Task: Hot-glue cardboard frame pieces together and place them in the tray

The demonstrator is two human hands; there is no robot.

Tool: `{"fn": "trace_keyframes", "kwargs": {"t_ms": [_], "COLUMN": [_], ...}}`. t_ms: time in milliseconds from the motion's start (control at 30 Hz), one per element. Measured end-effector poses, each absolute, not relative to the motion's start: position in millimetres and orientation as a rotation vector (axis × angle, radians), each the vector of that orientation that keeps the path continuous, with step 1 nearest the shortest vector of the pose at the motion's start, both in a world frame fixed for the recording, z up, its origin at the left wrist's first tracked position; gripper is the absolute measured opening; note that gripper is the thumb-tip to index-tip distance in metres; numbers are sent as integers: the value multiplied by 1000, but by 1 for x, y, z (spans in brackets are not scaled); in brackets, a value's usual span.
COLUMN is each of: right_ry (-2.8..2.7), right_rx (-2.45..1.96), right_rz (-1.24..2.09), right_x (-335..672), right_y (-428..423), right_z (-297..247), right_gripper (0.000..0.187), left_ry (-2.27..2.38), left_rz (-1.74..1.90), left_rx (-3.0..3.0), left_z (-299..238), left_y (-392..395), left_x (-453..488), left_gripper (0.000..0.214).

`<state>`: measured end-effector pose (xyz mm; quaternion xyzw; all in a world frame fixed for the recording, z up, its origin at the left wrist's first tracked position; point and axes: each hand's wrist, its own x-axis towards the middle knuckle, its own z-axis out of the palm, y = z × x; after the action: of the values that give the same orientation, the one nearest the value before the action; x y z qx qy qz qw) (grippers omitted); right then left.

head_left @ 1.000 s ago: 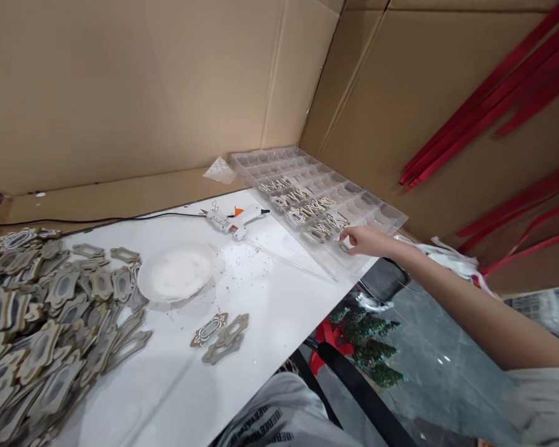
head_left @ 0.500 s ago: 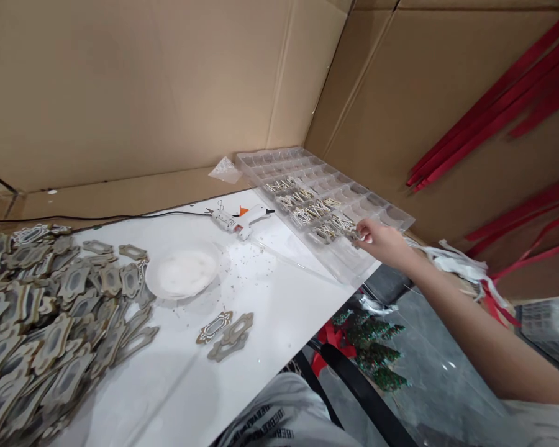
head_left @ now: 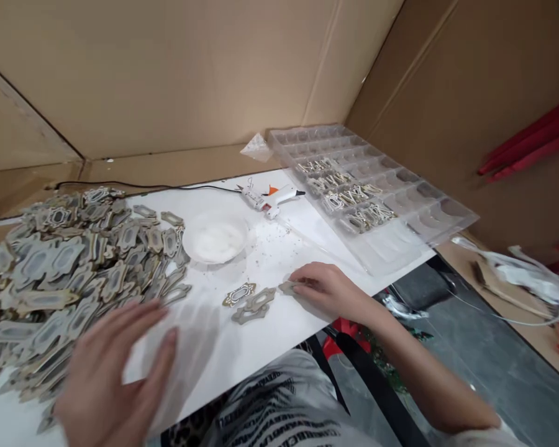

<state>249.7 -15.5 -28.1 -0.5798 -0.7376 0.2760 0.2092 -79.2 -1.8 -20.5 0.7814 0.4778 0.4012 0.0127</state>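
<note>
One grey frame (head_left: pixel 287 287) pinched in right hand (head_left: pixel 330 292) at four o'clock from white plate (head_left: pixel 215 241); left hand (head_left: pixel 101 391) at seven o'clock, spread wide; glue gun (head_left: pixel 259 201) at two.

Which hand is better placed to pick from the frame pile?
Likely the left hand: it is open by the frame pile, while the right hand holds a gray frame farther away.

Brown cardboard walls (head_left: pixel 190 74) stand behind, blurred red strips (head_left: pixel 531 136) against the right-hand side. 1 whitish triangular packet (head_left: pixel 257 148) lies near the back wall's foot. Crumpled white material (head_left: pixel 528 279) lies far right. Below, 1 curved black bar (head_left: pixel 372 379) crosses over grey flooring (head_left: pixel 466 347), near partly hidden greenery (head_left: pixel 394 372).
</note>
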Motion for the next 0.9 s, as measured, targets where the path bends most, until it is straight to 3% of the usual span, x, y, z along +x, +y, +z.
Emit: {"fn": "trace_keyframes", "kwargs": {"t_ms": [133, 400, 633, 900], "right_ry": [-2059, -2148, -2121, -2304], "right_rx": [-1586, -1465, -1364, -1331], "right_rz": [507, 355, 204, 282], "right_x": [252, 253, 253, 242], "right_y": [-13, -22, -22, -43], "right_z": [-43, -47, -46, -34], "right_gripper": [17, 26, 17, 16], "left_ry": [1154, 1329, 1452, 1594], "left_rz": [992, 546, 187, 116], "left_rx": [2683, 2800, 2654, 2423], "left_z": [-20, -22, -20, -12], "left_y": [-5, 22, 24, 25], "left_x": [-40, -26, -15, -18], "left_gripper": [12, 14, 11, 35]}}
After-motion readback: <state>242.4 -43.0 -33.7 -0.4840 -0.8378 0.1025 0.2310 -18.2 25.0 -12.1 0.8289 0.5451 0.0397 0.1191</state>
